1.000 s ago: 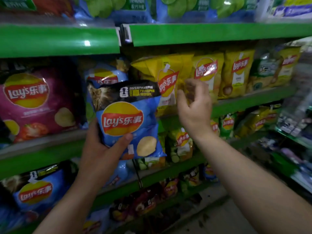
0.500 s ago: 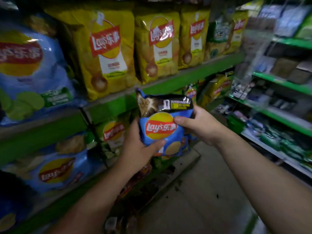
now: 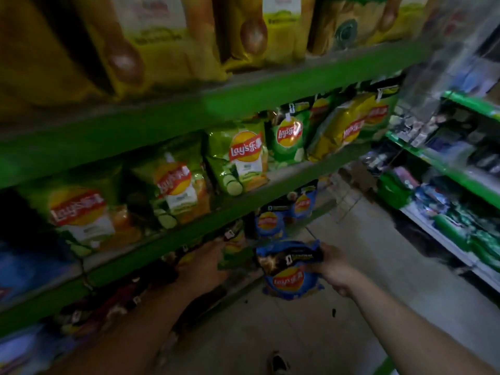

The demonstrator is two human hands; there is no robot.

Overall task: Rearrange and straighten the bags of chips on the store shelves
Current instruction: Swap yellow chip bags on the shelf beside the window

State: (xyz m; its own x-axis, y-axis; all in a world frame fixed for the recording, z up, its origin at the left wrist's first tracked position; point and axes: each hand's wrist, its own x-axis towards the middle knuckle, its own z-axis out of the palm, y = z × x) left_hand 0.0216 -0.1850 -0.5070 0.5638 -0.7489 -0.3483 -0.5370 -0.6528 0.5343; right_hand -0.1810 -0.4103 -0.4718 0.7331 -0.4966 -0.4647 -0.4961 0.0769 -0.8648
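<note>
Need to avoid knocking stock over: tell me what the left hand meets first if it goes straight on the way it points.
The left hand points in under the green shelf edge; first in line is the green chip bag at its fingertips. Blur hides whether they touch yet.

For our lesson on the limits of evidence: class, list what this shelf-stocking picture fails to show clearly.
Head view, throughout.
- Left hand: fingers lost in blur and shadow; grip unclear.
- Yellow bags: tops cut by the upper edge.
- Blue bag in right hand: small print blurred.
- Goods on right shelving: smeared by motion.
</note>
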